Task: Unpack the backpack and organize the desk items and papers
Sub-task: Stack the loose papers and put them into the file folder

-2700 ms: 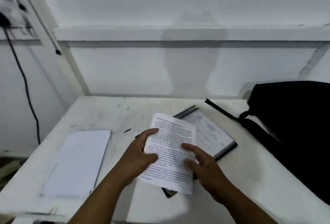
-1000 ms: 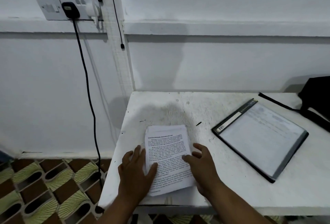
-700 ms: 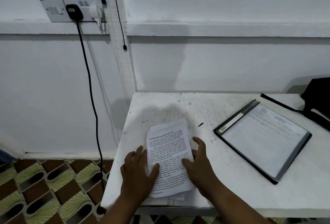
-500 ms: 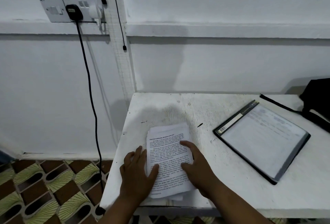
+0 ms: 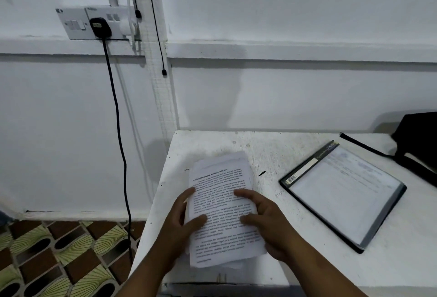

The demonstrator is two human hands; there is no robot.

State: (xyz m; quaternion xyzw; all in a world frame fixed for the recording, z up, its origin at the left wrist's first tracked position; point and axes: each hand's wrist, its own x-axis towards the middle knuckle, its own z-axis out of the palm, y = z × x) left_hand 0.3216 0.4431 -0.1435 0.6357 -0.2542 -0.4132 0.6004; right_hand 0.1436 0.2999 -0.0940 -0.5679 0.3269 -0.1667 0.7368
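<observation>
- White wall stands behind the white tabletop (image 5: 295, 154), and a black cable (image 5: 118, 131) hangs down from the wall socket (image 5: 94, 24) at my left.
- Patterned floor tiles (image 5: 59, 249) show beside the tabletop, at its left.
- My left hand (image 5: 179, 223) lies at the left edge of the stack of papers (image 5: 222, 202); its fingers go along this edge and its thumb presses on the top printed sheet.
- My right hand (image 5: 267, 221) lies at the right edge of the stack, with the fingers spread on the page and the thumb on the text.
- Both hands hold the stack between them, near the front left corner of the tabletop. The sheets are not even; some corners stick out at the top and bottom.
- To the right, apart from the stack, a black folder (image 5: 343, 192) lies flat, with a pale printed sheet under its clear cover.
- At the far right edge the black backpack (image 5: 418, 135) rests on the tabletop, and its strap (image 5: 364, 145) reaches toward the folder. I cannot tell what is inside.
</observation>
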